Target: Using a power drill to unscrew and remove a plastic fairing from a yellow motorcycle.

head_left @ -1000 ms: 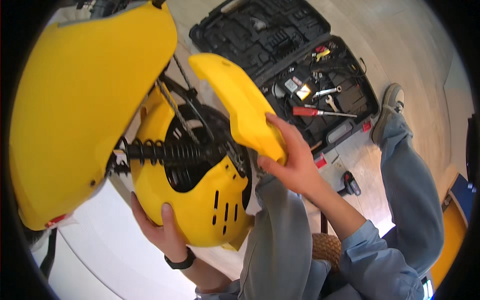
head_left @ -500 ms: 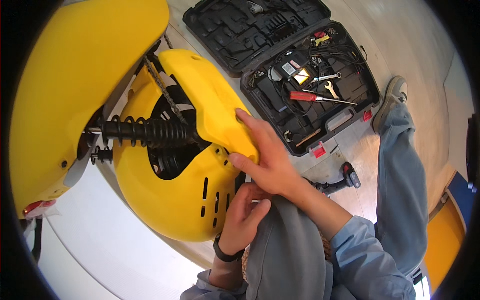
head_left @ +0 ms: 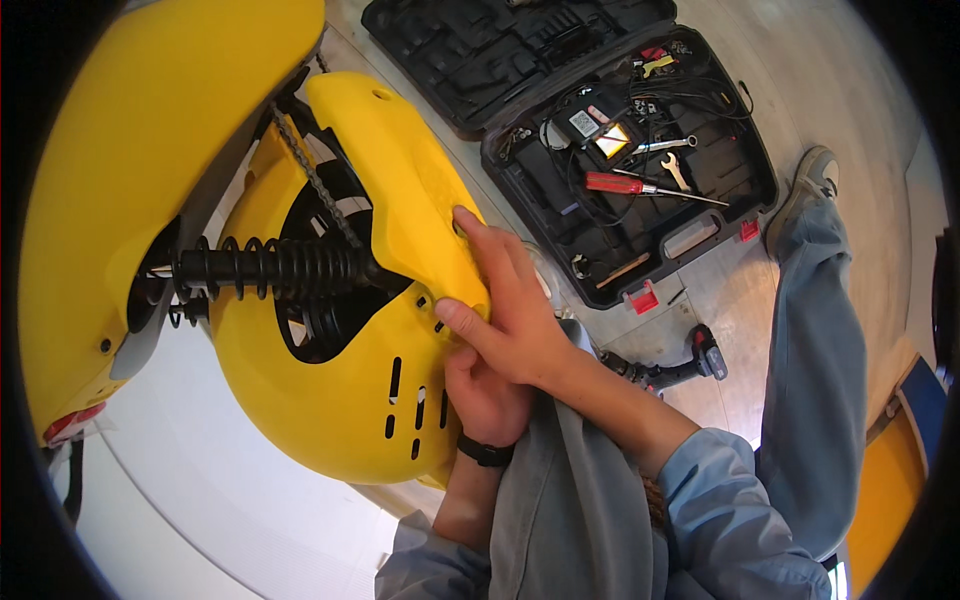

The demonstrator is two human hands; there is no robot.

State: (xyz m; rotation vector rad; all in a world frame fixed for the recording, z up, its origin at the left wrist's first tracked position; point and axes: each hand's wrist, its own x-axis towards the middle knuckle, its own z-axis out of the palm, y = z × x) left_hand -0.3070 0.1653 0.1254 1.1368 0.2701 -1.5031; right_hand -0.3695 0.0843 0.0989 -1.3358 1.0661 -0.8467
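A long yellow plastic chain cover [head_left: 420, 190] runs beside the chain [head_left: 315, 185]. Its near end is gripped by my right hand [head_left: 520, 320], with the thumb on the near side and the fingers over the right edge. Below it, my left hand [head_left: 485, 400], with a black band on the wrist, reaches behind the edge of the rounded yellow fender [head_left: 310, 430]. Most of its fingers are hidden there, so what they touch does not show. A black coil-spring shock absorber [head_left: 270, 268] crosses the fender's opening toward the chain cover.
A larger yellow body panel [head_left: 150, 170] fills the upper left. An open black toolbox [head_left: 550, 205] holds a red-handled screwdriver [head_left: 612, 183], wrenches and cables. Near my legs, a cordless drill [head_left: 708, 352] lies on the floor.
My left hand has moved up, and its fingers have gone behind the fender edge. My right hand keeps its grip on the chain cover. The whole view has shifted slightly.
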